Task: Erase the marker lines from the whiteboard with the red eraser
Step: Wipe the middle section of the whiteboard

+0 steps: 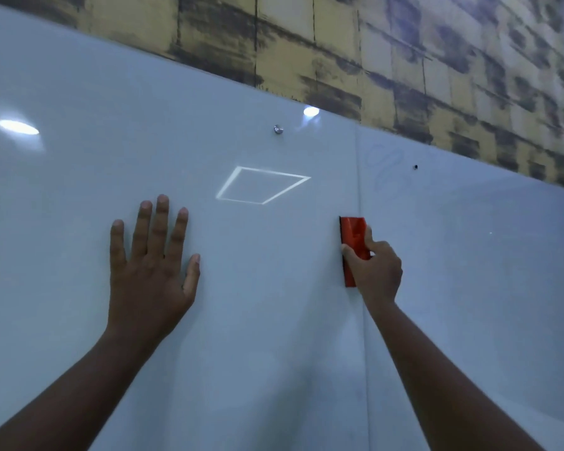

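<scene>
- The red eraser (353, 244) stands upright against the whiteboard (274, 320), right of centre, just beside the vertical seam (362, 288) between two panels; its lower right part is hidden behind the hand that holds it.
- The right hand (376, 271) grips the eraser, thumb on its left edge and a finger curled over its red back (the other fingers are out of sight behind the hand), forearm reaching up from the lower right.
- Faint looping marker lines (383, 169) lie up and to the right of the eraser, well apart from it and hard to make out.
- The left hand (152, 271) lies flat on the board to the left, fingers straight and spread, holding nothing; its forearm is cut off by the lower left edge.
- A small metal stud (278, 129) sits high on the board, a dark dot (415, 167) further right.
- Reflected lights show on the glossy surface: a bright square outline (261, 187) and two glare patches.
- Above the board runs a yellow, dark-streaked tiled wall (404, 60).
</scene>
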The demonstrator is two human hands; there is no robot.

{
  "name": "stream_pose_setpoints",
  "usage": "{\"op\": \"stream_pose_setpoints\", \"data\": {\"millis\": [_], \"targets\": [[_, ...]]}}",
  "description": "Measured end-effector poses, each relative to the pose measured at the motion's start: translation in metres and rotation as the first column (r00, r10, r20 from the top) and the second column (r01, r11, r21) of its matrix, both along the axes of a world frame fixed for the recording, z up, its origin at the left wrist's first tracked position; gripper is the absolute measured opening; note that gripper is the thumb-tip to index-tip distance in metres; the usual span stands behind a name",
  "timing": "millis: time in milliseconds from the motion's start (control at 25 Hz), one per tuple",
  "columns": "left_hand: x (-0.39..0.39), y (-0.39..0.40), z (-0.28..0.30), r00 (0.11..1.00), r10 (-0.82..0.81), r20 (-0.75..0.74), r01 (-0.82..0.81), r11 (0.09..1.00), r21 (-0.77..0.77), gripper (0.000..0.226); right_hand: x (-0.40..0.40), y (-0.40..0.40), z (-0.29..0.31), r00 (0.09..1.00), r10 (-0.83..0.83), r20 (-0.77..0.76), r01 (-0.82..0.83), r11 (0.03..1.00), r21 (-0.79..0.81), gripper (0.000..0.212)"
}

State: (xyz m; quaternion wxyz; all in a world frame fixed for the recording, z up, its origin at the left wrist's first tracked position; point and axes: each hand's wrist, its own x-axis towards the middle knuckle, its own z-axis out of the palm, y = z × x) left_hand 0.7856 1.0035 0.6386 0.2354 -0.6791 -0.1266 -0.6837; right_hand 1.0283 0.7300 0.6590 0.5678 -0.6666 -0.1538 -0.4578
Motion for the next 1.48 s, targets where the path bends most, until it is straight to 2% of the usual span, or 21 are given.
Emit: {"op": "stream_pose_setpoints", "data": {"millis": [80,160,360,520,600,760,880,1000,1120,1320,1480], "targets": [[0.004,-0.006,-0.008,1.0,0.007,0.006,-0.007,1.0,-0.027,0.073,-0.01,0.019,-0.026,0.997,0.031,0.072,-0.034,0.998,0.049,0.051],[0.01,-0.011,-0.018,1.0,0.024,0.019,-0.023,0.998,-0.058,0.072,-0.024,0.038,-0.059,0.983,0.06,0.172,-0.066,0.998,0.024,0.056],[0.031,-0.026,-0.051,0.995,0.056,0.083,-0.045,0.991,-0.127,0.07,-0.05,0.053,-0.144,0.873,0.165,0.458,-0.051,0.967,-0.252,0.067],[0.032,-0.033,-0.069,0.995,0.069,0.073,-0.058,0.987,-0.148,0.07,-0.028,0.031,-0.135,0.78,0.181,0.599,0.138,0.884,-0.447,0.068],[0.028,-0.032,-0.078,0.996,0.078,0.046,-0.07,0.987,-0.143,0.07,-0.007,0.018,-0.114,0.79,0.136,0.598,0.163,0.894,-0.418,0.067],[0.026,-0.034,-0.099,0.994,0.11,0.019,-0.106,0.982,-0.156,0.069,0.041,-0.012,-0.093,0.893,0.003,0.45,0.115,0.965,-0.235,0.063],[0.033,-0.038,-0.115,0.992,0.121,0.032,-0.114,0.978,-0.175,0.068,0.05,-0.012,-0.103,0.941,-0.046,0.336,0.095,0.987,-0.132,0.063],[0.039,-0.042,-0.127,0.992,0.119,0.05,-0.106,0.973,-0.204,0.067,0.029,0.006,-0.127,0.963,-0.008,0.27,0.035,0.995,-0.098,0.063],[0.043,-0.045,-0.137,0.992,0.107,0.067,-0.089,0.969,-0.231,0.068,-0.004,0.026,-0.169,0.948,0.077,0.309,-0.014,0.979,-0.202,0.061],[0.042,-0.049,-0.155,0.996,0.086,0.033,-0.076,0.97,-0.232,0.071,-0.057,0.051,-0.255,0.84,0.288,0.459,-0.068,0.896,-0.438,0.063],[0.038,-0.048,-0.173,0.995,0.097,-0.001,-0.095,0.973,-0.212,0.074,-0.044,0.034,-0.253,0.768,0.392,0.506,-0.077,0.841,-0.535,0.061]]}}
